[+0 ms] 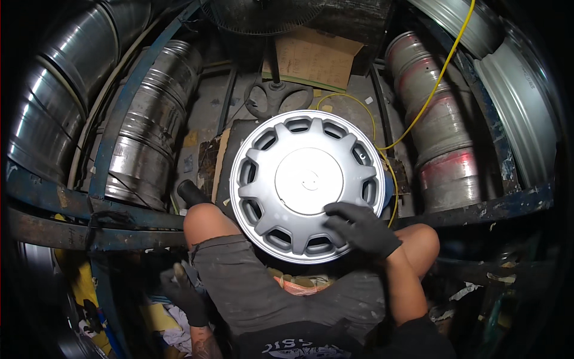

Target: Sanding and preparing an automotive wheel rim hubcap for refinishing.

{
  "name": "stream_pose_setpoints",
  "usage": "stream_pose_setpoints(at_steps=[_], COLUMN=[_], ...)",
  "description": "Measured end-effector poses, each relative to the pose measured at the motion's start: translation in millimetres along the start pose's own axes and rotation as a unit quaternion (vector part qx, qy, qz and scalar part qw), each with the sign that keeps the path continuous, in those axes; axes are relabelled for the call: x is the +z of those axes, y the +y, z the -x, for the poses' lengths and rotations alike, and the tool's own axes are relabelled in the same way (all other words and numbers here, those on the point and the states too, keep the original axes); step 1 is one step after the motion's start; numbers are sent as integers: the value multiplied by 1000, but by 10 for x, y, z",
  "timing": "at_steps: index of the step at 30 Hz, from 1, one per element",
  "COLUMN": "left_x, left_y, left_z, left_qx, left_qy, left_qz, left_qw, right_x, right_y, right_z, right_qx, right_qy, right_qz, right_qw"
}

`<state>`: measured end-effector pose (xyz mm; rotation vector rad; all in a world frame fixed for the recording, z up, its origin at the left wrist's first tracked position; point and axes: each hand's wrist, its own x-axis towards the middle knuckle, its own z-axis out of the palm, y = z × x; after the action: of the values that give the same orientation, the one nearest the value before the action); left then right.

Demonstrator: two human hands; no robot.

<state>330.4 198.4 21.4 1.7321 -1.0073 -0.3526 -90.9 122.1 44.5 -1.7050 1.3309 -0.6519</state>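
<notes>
A silver alloy wheel (263,179) with a ring of oval openings and a bright round centre lies face up between my knees. My right hand (362,228), in a dark glove, rests on the wheel's lower right face. Its fingers are stretched toward the centre and hold nothing. My left hand (185,293), also in a dark glove, is low beside my left thigh, away from the wheel. Its fingers are curled, and a small pale tip shows at the top; what it belongs to is too dim to tell.
Shiny metal rims (146,131) are stacked in the blue frame at left; red-marked rims (439,119) lie at right. A yellow hose (430,99) curves down past the wheel's right side. Ahead are a fan stand base (278,99) and cardboard (317,57). Rags (176,326) lie lower left.
</notes>
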Motion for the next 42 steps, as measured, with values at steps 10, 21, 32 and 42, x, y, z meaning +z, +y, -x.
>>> stream_pose_setpoints(at_steps=[10,21,32,42], left_x=[2317,2818,2782,2535], left_y=[1225,1027,1477,1534], left_z=[51,-157,-693,-1634], left_qx=[-96,-272,-70,71], left_qy=[-495,-624,-724,-401], left_qz=[140,279,53,25], left_qw=[852,677,685,913], right_x=[639,374,373,392], right_y=[-211,40,56,278], right_z=[-148,-482,-526,-801], right_qx=[160,125,82,-81], right_qy=[79,205,173,246], right_qz=[-434,-288,-551,262], right_qw=[883,927,812,930])
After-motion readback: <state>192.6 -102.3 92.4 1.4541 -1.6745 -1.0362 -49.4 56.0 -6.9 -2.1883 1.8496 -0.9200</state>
